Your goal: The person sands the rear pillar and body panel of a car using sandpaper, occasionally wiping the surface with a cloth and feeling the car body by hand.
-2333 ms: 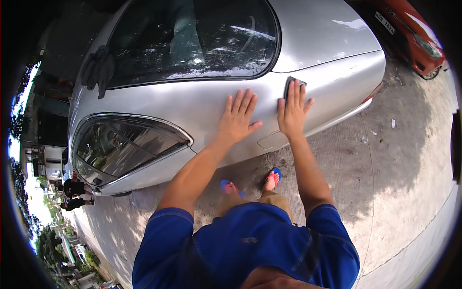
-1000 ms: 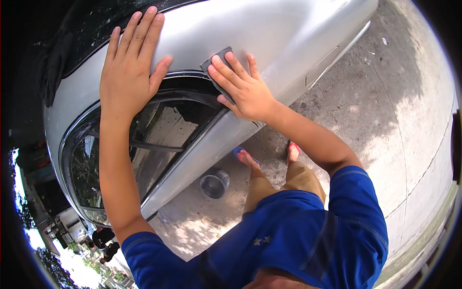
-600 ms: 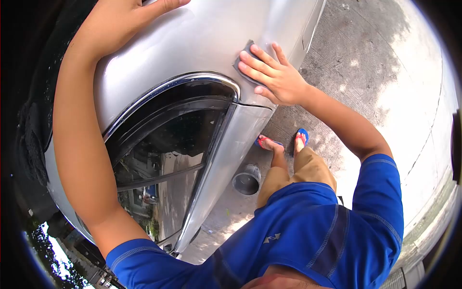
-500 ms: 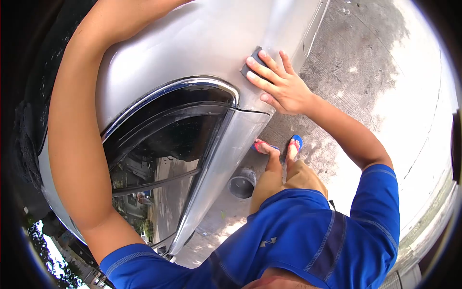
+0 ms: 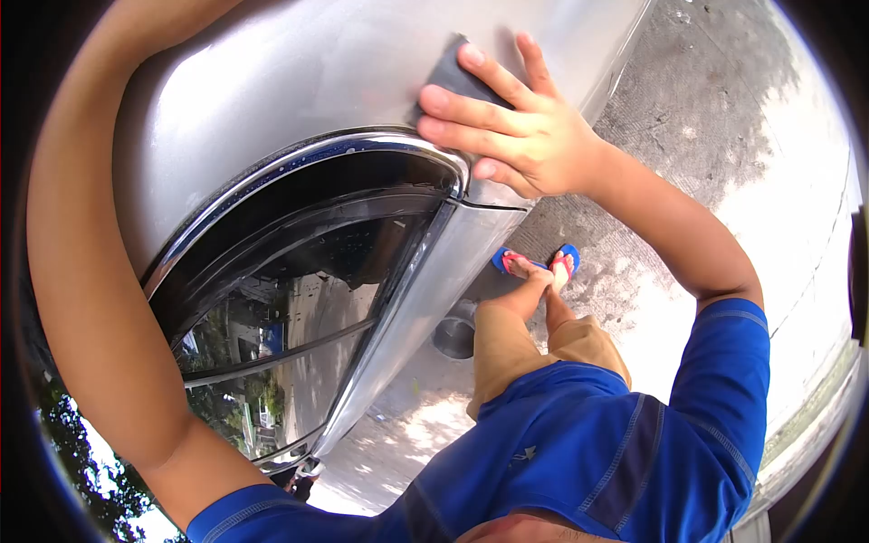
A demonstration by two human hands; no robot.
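Observation:
My right hand (image 5: 520, 127) lies with spread fingers on the silver car roof (image 5: 299, 77), just above the corner of the window trim. Its fingers press a dark grey piece of sandpaper (image 5: 453, 77) flat against the paint; part of the piece is hidden beneath them. On the left, my left arm (image 5: 100, 271) reaches up along the car. Its hand lies beyond the top edge of the view. Below the panel is the dark car window (image 5: 299, 281), edged by a curved chrome strip (image 5: 299, 161).
A grey bucket (image 5: 454, 337) stands on the ground beside the car, close to my legs. My feet, in blue flip-flops (image 5: 568, 258), are on rough concrete (image 5: 688, 100) with sunlit and shaded patches. Leafy trees (image 5: 81, 471) show at the lower left.
My right hand has slid leftward over the paint with the sandpaper, closer above the window trim. The view has shifted nearer the car, and my feet now appear closer together.

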